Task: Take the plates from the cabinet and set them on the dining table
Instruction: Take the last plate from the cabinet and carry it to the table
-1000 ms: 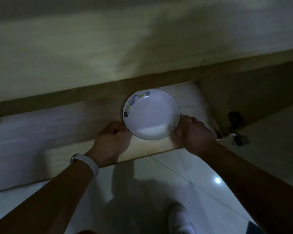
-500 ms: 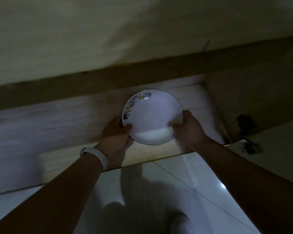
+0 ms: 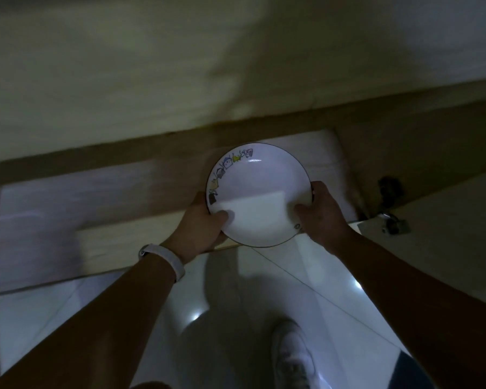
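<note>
A white plate (image 3: 260,192) with a thin dark rim and small coloured drawings along its upper left edge is held over the front edge of the low cabinet shelf (image 3: 110,242). My left hand (image 3: 201,223) grips its left edge, thumb lying on the plate's face. My right hand (image 3: 321,213) grips the right edge the same way, fingers underneath. The plate's near rim sticks out past the shelf, above the floor. A pale band sits on my left wrist.
The scene is dim. The cabinet's right wall carries a metal hinge (image 3: 393,223), and the open door (image 3: 446,234) extends to the right. A glossy white tiled floor (image 3: 236,318) lies below, with my shoe (image 3: 291,357) on it.
Both hands have closed their thumbs over the plate's edges and drawn it toward me, off the shelf's front edge. The camera has come closer.
</note>
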### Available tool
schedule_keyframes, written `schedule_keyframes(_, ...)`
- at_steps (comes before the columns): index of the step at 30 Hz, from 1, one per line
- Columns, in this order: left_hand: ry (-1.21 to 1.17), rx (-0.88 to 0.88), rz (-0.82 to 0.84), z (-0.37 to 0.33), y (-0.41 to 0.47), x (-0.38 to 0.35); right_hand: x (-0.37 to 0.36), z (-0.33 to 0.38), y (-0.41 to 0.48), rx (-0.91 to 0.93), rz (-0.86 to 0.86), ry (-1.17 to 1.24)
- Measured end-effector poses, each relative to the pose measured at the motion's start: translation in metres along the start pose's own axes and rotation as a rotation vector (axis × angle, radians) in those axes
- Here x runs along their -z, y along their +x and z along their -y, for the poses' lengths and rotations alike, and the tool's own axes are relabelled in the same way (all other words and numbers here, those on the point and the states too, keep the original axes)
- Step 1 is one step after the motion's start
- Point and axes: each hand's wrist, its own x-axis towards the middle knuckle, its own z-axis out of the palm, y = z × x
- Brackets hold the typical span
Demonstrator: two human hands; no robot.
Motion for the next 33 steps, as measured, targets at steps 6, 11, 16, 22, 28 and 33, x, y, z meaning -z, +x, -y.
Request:
schedule_keyframes(6,0.141,0.028,-0.034,-0.007,-0.063,-0.011,0.029,0.016,-0.063,-0.104,0.041,0.040)
schedule_keyframes(11,0.127,0.063,0.033,-0.029,-0.134,-0.011,0.056,0.044,-0.135,-0.105,0.048,0.021)
schedule_keyframes(16,0.149,0.099,0.029,-0.053,-0.191,-0.006,0.080,0.073,-0.191,-0.119,0.062,-0.027)
schedule_keyframes(22,0.137,0.122,0.041,-0.107,-0.266,0.001,0.113,0.131,-0.261,-0.164,0.066,0.043)
schedule_keyframes(28,0.203,0.090,0.073,-0.174,-0.346,0.006,0.154,0.198,-0.338,-0.178,0.001,0.045)
schedule_keyframes(33,0.255,0.058,0.116,-0.242,-0.431,0.022,0.183,0.264,-0.414,-0.221,-0.045,0.059)
